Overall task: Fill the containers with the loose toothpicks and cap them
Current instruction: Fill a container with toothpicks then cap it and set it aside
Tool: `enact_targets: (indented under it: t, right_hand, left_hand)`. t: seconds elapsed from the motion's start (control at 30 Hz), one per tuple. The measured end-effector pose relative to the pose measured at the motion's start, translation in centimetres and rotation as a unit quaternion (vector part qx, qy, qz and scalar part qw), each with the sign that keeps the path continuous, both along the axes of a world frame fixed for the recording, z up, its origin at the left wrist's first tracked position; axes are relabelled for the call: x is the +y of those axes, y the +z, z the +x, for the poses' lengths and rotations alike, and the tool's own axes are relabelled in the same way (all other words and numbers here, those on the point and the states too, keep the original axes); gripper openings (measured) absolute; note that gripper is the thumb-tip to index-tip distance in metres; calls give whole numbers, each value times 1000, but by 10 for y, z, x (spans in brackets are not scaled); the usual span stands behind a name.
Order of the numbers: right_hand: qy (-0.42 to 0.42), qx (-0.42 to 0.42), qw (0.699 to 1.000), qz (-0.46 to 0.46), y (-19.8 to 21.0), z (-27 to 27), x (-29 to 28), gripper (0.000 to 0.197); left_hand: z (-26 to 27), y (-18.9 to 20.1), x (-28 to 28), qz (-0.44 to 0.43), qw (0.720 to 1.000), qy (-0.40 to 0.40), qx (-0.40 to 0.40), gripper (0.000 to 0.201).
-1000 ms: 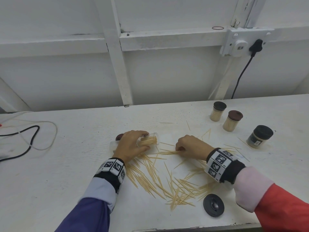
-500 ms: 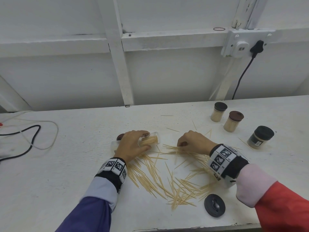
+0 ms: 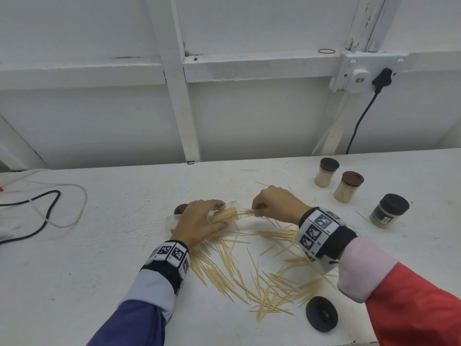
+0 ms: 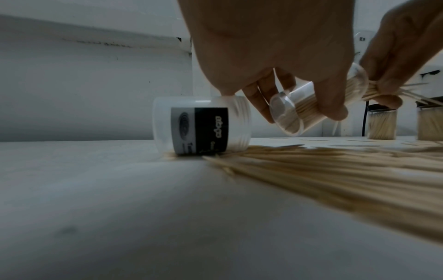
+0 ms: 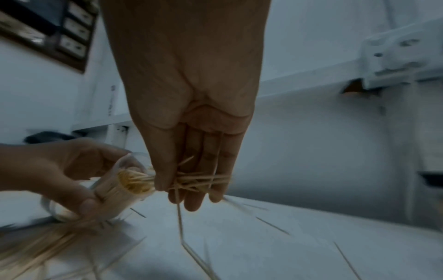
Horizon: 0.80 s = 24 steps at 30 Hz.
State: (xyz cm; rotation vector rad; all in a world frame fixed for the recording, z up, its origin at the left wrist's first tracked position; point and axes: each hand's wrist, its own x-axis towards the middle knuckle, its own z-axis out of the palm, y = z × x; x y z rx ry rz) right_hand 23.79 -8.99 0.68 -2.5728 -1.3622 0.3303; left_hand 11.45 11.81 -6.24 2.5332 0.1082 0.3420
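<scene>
White-painted counter (image 3: 104,245) carries scattered loose toothpicks (image 3: 224,273), and just above them the left hand (image 3: 197,224) grips a clear container (image 3: 225,214) tilted sideways so the right hand (image 3: 277,204) fingers (image 5: 191,197), pinching a bundle, can slide it into its mouth.

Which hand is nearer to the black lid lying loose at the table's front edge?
Right. The right hand is nearer the black lid, pinching toothpicks; the left hand holds the clear container farther away.
</scene>
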Motion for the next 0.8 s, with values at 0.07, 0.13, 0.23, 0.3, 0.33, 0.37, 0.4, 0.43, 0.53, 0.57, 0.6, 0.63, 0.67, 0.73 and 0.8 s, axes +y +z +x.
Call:
enact_targets:
  t: [0.07,0.13,0.23,0.3,0.33,0.37,0.4,0.43,0.53,0.57,0.6,0.63,0.67,0.73,0.8]
  right_hand:
    - [15,-48,999,-8,5,-4,12,15]
    - [26,-83,996,-10,8,-7,22,17]
    - [26,-93,995,-7,12,-7,32,17]
    - [18,-82,996,3,14,-4,33,16]
    - [14,-76,997,10,15,-2,33,16]
    - [10,-70,997,14,16,1,33,17]
    - [4,-63,998,19,16,3,32,17]
    - [-1,-55,998,23,16,5,30,17]
    - [-5,-14,999,45,13,6,29,15]
    - [1,8,999,51,10,5,29,14]
    - [9,28,998,57,8,5,30,14]
    - [16,44,997,59,5,4,30,14]
    - [20,56,996,61,3,4,29,14]
    - [10,86,993,83,0,4,28,15]
    - [-19,131,984,122,1,4,26,17]
  left_hand:
    - [0,1,-1,0,1000,3,-1,55]
    - [-2,2,-3,2,1000,11,-3,56]
    - [-3,4,-4,-1,1000,21,-5,56]
    - [-3,5,-5,-3,1000,25,0,57]
    - [-3,5,-5,-3,1000,28,4,57]
    - [-2,6,-6,-3,999,31,7,58]
    - [-2,6,-6,-4,999,34,8,58]
    - [-2,7,-6,-4,999,36,8,58]
    - [-2,8,-6,-7,999,38,9,58]
    - [-2,8,-6,-8,999,39,9,58]
    - [-2,8,-6,-9,999,40,10,59]
    - [-3,8,-7,-10,999,41,10,59]
    - [-3,8,-7,-11,999,41,11,59]
    - [-3,9,-7,-13,999,42,10,59]
    - [-3,9,-7,-9,999,39,13,60]
